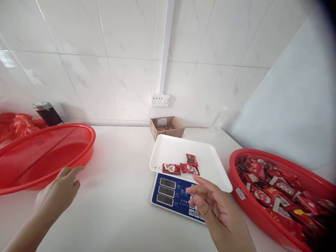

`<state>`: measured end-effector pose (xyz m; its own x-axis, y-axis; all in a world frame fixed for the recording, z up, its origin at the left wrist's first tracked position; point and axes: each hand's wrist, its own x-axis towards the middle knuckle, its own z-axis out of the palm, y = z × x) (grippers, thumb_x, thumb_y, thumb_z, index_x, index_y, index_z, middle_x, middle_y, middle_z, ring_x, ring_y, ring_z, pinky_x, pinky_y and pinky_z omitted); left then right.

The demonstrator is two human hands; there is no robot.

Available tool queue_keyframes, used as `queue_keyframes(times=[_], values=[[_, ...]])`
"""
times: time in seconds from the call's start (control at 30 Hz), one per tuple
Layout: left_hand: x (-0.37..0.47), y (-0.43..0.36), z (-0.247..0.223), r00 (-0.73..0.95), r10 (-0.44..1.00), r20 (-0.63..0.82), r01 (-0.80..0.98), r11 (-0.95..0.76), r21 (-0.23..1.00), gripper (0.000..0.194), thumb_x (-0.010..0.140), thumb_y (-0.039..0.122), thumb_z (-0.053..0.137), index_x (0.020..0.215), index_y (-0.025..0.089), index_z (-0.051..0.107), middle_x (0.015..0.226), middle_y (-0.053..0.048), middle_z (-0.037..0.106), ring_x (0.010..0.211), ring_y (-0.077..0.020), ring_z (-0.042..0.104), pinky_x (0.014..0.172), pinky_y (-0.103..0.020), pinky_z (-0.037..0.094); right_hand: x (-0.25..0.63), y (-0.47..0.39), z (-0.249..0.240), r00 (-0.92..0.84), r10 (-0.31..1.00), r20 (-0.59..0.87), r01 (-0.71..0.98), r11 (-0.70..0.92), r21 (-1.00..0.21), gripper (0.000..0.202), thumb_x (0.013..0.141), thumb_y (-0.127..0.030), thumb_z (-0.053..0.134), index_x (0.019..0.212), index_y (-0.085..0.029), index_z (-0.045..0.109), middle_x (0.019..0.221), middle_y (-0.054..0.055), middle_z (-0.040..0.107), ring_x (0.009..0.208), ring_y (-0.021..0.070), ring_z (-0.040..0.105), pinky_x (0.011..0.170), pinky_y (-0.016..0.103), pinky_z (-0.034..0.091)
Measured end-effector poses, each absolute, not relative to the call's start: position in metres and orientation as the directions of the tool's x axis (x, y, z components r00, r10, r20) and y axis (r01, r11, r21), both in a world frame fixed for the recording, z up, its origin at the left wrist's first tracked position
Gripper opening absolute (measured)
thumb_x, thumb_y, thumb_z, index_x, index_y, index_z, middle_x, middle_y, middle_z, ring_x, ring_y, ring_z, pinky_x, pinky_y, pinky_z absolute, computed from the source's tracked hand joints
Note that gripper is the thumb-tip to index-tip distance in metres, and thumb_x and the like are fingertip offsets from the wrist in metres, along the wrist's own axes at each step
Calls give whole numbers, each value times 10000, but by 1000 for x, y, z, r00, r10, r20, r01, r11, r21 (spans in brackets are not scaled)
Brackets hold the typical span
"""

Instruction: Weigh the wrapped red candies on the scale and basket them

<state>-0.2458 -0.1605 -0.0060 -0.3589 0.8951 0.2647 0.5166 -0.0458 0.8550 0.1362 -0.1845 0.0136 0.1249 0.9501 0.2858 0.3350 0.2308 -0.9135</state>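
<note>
My right hand is over the front of a blue-and-white digital scale, fingers loosely bent and apart, with nothing in them. On the scale's white tray lie small red candy packets: one at the left, one in the middle and a darker one just behind. My left hand is beside the near right rim of a red plastic basket, index finger and thumb apart, holding nothing. Whether it touches the rim I cannot tell. Part of the scale's keypad is hidden by my right hand.
At the right stands another red basket full of mixed red packets. A small cardboard box sits behind the scale, below a wall socket. Red plastic bags and a dark cylinder are at the back left.
</note>
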Motion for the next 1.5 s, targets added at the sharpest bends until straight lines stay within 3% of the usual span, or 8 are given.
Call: queue_keyframes(times=[0.23,0.37,0.53,0.73,0.9,1.03,1.23,1.5], values=[[-156,-136,-8,-98,980,171,651,-67,756,382,816,236,597,1189,300,652,1169,-55,626,772,-199,637,717,-327,483,133,-190,16,103,947,304,380,246,-892,350,918,-519,606,1143,-278,726,910,48,768,713,168,715,626,260,597],[-94,-128,9,149,975,165,533,-220,817,594,790,88,529,1335,323,542,1237,-60,576,842,-175,615,798,-322,497,142,-196,17,134,937,321,448,232,-864,299,918,-461,619,1115,-268,734,908,54,773,797,187,729,656,260,602],[-46,-119,23,290,948,133,322,-227,919,485,868,130,504,1317,300,435,1112,-49,578,1000,-201,632,806,-329,504,175,-205,19,187,917,353,566,193,-802,297,923,-444,607,1098,-245,741,919,67,785,772,201,731,658,297,613],[-9,-118,44,488,873,15,-316,161,935,640,851,233,694,1404,364,398,1153,-18,657,1160,-208,633,956,-330,491,186,-214,26,247,929,276,540,104,-835,357,924,-499,579,1080,-219,736,873,76,776,729,199,720,591,295,584],[3,-134,48,639,769,3,-405,333,852,710,805,273,804,1410,423,463,1226,-10,696,1018,-168,655,842,-282,525,161,-208,34,60,972,227,350,192,-917,330,924,-504,583,953,-188,674,819,58,738,718,173,678,596,265,530],[3,-142,44,664,748,2,-427,376,822,690,825,298,787,1420,412,457,1264,-45,679,817,-153,657,694,-293,539,152,-204,34,57,981,186,176,173,-969,311,941,-487,566,816,-202,577,709,14,662,629,136,609,567,245,481],[-6,-131,44,500,860,103,-426,140,894,348,843,348,767,1175,329,665,894,19,722,909,-149,651,810,-232,510,150,-204,30,65,985,157,79,152,-985,312,938,-437,581,727,-217,513,645,-11,631,586,121,565,577,239,460],[-2,-122,33,350,916,196,-349,-67,935,256,803,310,797,1027,291,673,784,39,656,712,-110,595,643,-190,492,151,-196,20,133,965,227,418,153,-896,219,917,-353,552,764,-202,588,644,-5,624,583,131,542,551,227,421]])
